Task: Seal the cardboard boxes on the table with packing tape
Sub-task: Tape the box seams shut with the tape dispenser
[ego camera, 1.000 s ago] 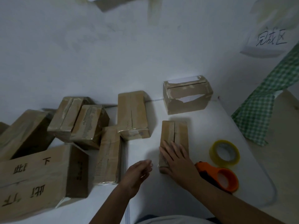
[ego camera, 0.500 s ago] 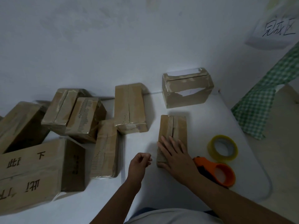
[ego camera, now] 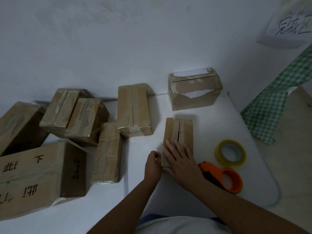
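Note:
A small cardboard box (ego camera: pixel 183 130) lies on the white table (ego camera: pixel 219 125) in front of me, its top seam showing a dark gap. My right hand (ego camera: pixel 181 160) presses flat on the box's near end with straight fingers. My left hand (ego camera: pixel 152 163) touches the box's near left corner with curled fingers; whether it pinches anything there I cannot tell. An orange tape dispenser (ego camera: pixel 226 179) lies just right of my right wrist. Beyond it a yellowish roll of packing tape (ego camera: pixel 230 152) lies flat.
Several cardboard boxes crowd the table's left half, with a large printed box (ego camera: pixel 33 179) nearest. A torn box (ego camera: pixel 195 92) stands at the back by the white wall. A green checked cloth (ego camera: pixel 278 105) hangs beyond the table's right edge.
My left hand has moved right from open table space up to the box's near left corner. My right hand has stayed pressed on the box.

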Demonstrator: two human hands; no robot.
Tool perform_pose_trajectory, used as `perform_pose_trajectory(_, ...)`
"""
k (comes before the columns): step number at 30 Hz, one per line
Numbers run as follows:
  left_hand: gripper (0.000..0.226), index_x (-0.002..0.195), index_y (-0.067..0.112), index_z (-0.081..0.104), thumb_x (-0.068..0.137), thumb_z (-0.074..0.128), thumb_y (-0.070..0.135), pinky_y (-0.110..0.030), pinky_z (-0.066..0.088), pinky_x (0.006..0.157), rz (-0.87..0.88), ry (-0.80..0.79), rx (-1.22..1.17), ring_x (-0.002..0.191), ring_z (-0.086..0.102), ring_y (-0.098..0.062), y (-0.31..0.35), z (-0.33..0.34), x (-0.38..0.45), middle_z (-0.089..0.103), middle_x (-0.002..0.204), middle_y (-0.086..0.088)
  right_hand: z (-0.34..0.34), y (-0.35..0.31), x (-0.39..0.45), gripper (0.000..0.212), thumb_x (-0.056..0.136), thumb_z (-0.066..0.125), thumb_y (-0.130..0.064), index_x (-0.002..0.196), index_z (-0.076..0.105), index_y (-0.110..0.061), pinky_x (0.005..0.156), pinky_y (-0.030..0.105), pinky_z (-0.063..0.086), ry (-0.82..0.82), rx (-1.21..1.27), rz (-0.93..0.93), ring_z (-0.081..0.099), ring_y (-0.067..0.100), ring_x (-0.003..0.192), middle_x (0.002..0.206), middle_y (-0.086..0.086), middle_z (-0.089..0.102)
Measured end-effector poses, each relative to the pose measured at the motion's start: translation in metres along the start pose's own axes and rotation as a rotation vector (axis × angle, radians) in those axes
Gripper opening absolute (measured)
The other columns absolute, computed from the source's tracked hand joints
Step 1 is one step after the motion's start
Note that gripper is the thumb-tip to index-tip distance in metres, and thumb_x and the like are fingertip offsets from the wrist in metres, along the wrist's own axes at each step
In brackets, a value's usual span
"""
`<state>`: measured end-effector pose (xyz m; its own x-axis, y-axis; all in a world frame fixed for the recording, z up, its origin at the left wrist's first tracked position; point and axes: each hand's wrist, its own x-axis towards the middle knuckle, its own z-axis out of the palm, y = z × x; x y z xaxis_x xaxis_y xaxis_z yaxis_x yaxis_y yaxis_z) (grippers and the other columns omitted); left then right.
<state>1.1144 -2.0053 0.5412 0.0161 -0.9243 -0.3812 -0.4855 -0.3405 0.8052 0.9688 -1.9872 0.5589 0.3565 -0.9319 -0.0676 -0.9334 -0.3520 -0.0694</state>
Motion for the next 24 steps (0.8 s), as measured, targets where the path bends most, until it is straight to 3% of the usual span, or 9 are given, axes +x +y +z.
perform_pose_trajectory(3,0.012,0.108,0.010,0.059,0.101,0.053,0.017,-0.028,0.050,0.079,-0.048,-0.022,0.056,0.097,0.061,-0.019,0.001,-0.007,0.004,0.064,0.107,-0.004,-0.004,0.000,-0.001,0.075,0.092,0.045,-0.055,0.153,0.021,-0.018,0.115,0.055,0.023,-0.015,0.009,-0.002,0.017,0.032,0.147,0.162,0.009,0.015)
perform_pose_trajectory(7,0.014,0.098,0.016,0.071,0.097,0.059,0.023,-0.025,0.052,0.079,-0.156,0.050,-0.126,0.091,0.068,-0.014,-0.004,-0.038,-0.008,0.073,0.092,0.004,-0.006,-0.001,-0.001,0.075,0.093,0.043,-0.055,0.154,0.020,-0.018,0.115,0.054,0.024,-0.026,0.017,-0.002,0.017,0.031,0.148,0.162,0.007,0.014)
perform_pose_trajectory(10,0.018,0.104,0.018,0.076,0.097,0.060,0.022,-0.025,0.056,0.085,-0.189,-0.117,-0.310,0.093,0.071,-0.010,0.005,-0.043,-0.021,0.076,0.096,0.005,-0.005,-0.002,-0.001,0.073,0.094,0.039,-0.056,0.153,0.023,-0.017,0.114,0.054,0.026,-0.041,0.020,0.001,0.021,0.032,0.146,0.161,0.009,0.017)
perform_pose_trajectory(14,0.033,0.119,0.023,0.072,0.095,0.055,0.008,-0.027,0.055,0.091,-0.087,-0.180,-0.188,0.098,0.067,-0.004,0.017,-0.035,-0.029,0.072,0.099,0.019,-0.007,-0.002,0.000,0.070,0.095,0.031,-0.056,0.152,0.028,-0.016,0.112,0.055,0.029,-0.045,0.000,0.009,0.027,0.033,0.144,0.159,0.010,0.023)
perform_pose_trajectory(17,0.043,0.127,0.026,0.067,0.095,0.050,0.003,-0.011,0.048,0.090,0.003,-0.268,-0.021,0.106,0.063,0.000,0.022,-0.044,-0.031,0.069,0.113,0.015,-0.012,-0.004,0.000,0.071,0.094,0.034,-0.056,0.152,0.029,-0.016,0.113,0.055,0.028,-0.071,0.009,0.014,0.027,0.033,0.144,0.159,0.010,0.023)
perform_pose_trajectory(19,0.042,0.131,0.024,0.063,0.098,0.048,0.004,-0.007,0.043,0.090,0.026,-0.333,0.033,0.113,0.060,-0.002,0.019,-0.053,-0.026,0.066,0.126,0.010,-0.015,-0.005,0.001,0.074,0.094,0.036,-0.058,0.153,0.024,-0.017,0.115,0.056,0.023,-0.111,0.033,0.018,0.021,0.033,0.146,0.161,0.009,0.017)
perform_pose_trajectory(21,0.039,0.134,0.023,0.060,0.100,0.049,0.009,-0.019,0.046,0.097,-0.010,-0.339,0.016,0.119,0.059,-0.008,0.019,-0.057,-0.021,0.062,0.135,0.004,-0.017,-0.001,0.001,0.075,0.095,0.029,-0.061,0.156,0.009,-0.021,0.118,0.054,0.008,-0.125,0.071,-0.009,0.002,0.030,0.150,0.163,0.005,-0.001)
perform_pose_trajectory(22,0.039,0.137,0.023,0.057,0.100,0.050,0.012,-0.026,0.047,0.099,-0.043,-0.290,0.018,0.119,0.058,-0.011,0.021,-0.058,-0.019,0.059,0.138,0.002,-0.018,0.003,0.002,0.074,0.096,0.026,-0.061,0.156,0.002,-0.025,0.119,0.050,0.000,-0.108,0.116,-0.029,-0.009,0.027,0.149,0.162,0.002,-0.012)
perform_pose_trajectory(24,0.044,0.145,0.024,0.045,0.101,0.051,0.021,-0.025,0.048,0.089,-0.068,-0.147,0.096,0.115,0.058,-0.016,0.027,-0.057,-0.013,0.052,0.144,-0.003,-0.026,0.012,0.001,0.069,0.098,0.034,-0.052,0.155,0.001,-0.031,0.119,0.044,-0.006,-0.053,0.273,-0.036,-0.021,0.021,0.147,0.161,-0.002,-0.020)
